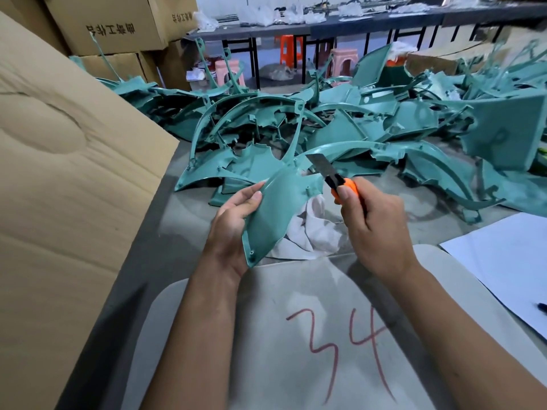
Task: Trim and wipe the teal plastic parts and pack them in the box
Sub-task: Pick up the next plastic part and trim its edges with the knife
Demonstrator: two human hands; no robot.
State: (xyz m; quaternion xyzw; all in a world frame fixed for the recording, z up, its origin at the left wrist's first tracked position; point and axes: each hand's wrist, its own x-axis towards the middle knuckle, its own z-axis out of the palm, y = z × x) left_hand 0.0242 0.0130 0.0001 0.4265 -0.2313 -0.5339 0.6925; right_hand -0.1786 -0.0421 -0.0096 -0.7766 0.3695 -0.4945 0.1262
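Note:
My left hand (pixel 236 223) grips a curved teal plastic part (pixel 278 202) from its left edge and holds it upright over the table. My right hand (pixel 376 229) grips an orange utility knife (pixel 340 182); its blade is out and points up-left, just right of the part's upper edge. A white cloth (pixel 310 232) lies on the table behind and under the held part. A big heap of teal plastic parts (pixel 340 122) covers the far half of the table. The brown cardboard box (pixel 59 173) stands at my left, with only its flap and wall in view.
A grey pad marked "34" in red (pixel 310 335) lies in front of me. White paper (pixel 509 261) with a pen on it sits at the right. More cardboard boxes (pixel 118 28) are stacked at the back left. Plastic stools and a long bench stand beyond.

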